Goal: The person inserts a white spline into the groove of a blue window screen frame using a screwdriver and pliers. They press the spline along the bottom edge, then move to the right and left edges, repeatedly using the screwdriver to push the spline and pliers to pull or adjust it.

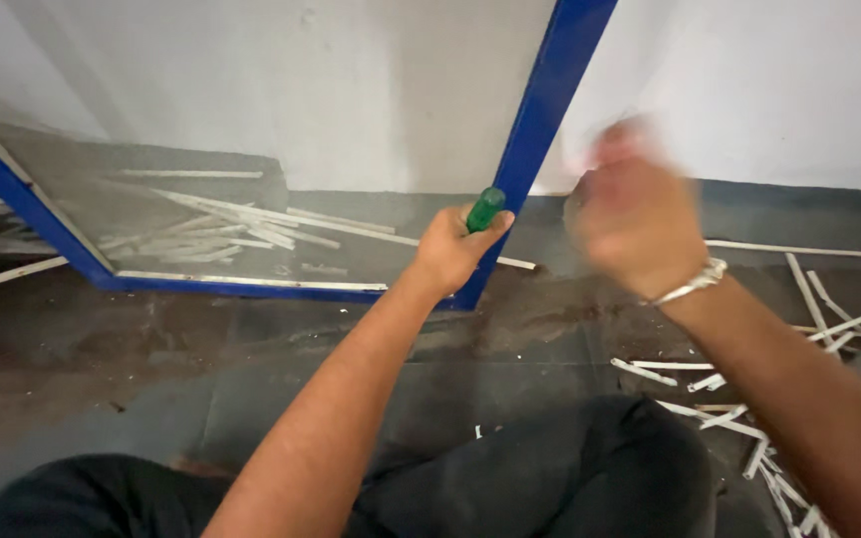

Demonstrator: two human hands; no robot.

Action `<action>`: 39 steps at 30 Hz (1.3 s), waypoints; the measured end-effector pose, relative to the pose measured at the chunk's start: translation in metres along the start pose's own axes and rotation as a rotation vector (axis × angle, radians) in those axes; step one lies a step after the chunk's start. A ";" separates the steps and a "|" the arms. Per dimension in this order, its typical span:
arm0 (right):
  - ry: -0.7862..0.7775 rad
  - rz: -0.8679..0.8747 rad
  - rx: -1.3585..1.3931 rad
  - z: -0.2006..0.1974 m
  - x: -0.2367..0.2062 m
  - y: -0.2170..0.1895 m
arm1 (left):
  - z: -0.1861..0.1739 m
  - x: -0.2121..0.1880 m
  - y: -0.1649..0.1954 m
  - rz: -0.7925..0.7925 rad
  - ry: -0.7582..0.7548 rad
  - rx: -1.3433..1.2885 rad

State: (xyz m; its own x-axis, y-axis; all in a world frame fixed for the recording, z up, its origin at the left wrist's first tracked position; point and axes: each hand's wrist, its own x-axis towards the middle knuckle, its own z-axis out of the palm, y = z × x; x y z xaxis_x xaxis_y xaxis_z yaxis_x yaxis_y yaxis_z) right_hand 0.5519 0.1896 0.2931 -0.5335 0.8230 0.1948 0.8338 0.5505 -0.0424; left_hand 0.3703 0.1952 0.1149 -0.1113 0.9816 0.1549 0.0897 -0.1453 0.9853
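Item one, the wall [351,90]: pale and plastered, filling the top of my view

Item two, the floor [151,339]: dark, stained concrete; my dark-trousered knees are showing at the bottom edge

Item three, the blue frame [540,120]: a glazed panel leaning against the wall, its bottom rail sitting on the floor and its right upright rising at a slant between my two hands

Item four, the white strips [241,234]: a loose heap lying behind the glass, with more scattered on the floor at the right [749,428]

Item five, my left hand [450,249]: I am wrapping the fingers tight round a tool and pressing it against the frame's right upright, low down near the corner

Item six, my right hand [630,209]: blurred, hovering just right of the upright, a metal bracelet [690,284] sitting on the wrist; I cannot tell whether these fingers are holding anything

Item seven, the green handle [485,209]: the tool's butt is sticking up out of my left fist, touching the blue upright
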 end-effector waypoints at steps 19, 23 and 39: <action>-0.109 0.162 0.415 0.130 -0.045 0.079 | 0.006 0.009 -0.004 -0.058 0.013 0.068; -0.602 0.153 0.110 0.212 -0.079 0.129 | 0.000 0.008 0.001 -0.032 0.019 0.026; 0.122 0.301 1.195 0.321 0.036 0.041 | 0.004 -0.039 0.028 0.367 0.103 0.126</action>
State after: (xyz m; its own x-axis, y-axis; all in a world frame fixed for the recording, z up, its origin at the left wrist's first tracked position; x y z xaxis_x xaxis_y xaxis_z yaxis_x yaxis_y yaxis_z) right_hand 0.5218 0.2865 -0.0161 -0.2729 0.9558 0.1094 0.2340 0.1762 -0.9561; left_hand 0.3813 0.1536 0.1365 -0.1470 0.8490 0.5075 0.2615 -0.4614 0.8478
